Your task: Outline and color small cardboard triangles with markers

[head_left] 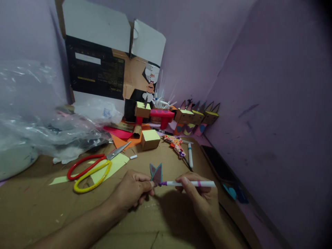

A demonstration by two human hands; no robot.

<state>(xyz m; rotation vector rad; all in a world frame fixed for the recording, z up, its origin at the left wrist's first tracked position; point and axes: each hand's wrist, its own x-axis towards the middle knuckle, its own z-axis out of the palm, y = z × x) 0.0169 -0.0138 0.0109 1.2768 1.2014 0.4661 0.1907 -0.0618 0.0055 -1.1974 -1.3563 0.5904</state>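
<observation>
Pinched in my left hand [138,188] are small pointed cardboard ears [157,174], coloured purplish inside with blue-green edges. My right hand [199,195] is closed on a white marker [190,183] with a purple tip. The marker lies level, its tip at the lower right edge of the ears. Beyond my hands sits a small cardboard box [150,140] with a pale yellow top. A small white cap [133,157] lies on the cardboard left of it.
Scissors [93,169] with red and yellow handles lie at left on yellow paper. A patterned glue gun [176,144], a marker [190,155] and a phone [218,162] lie at right. Cardboard animal figures [197,117] stand behind; plastic bags [46,114] fill the left.
</observation>
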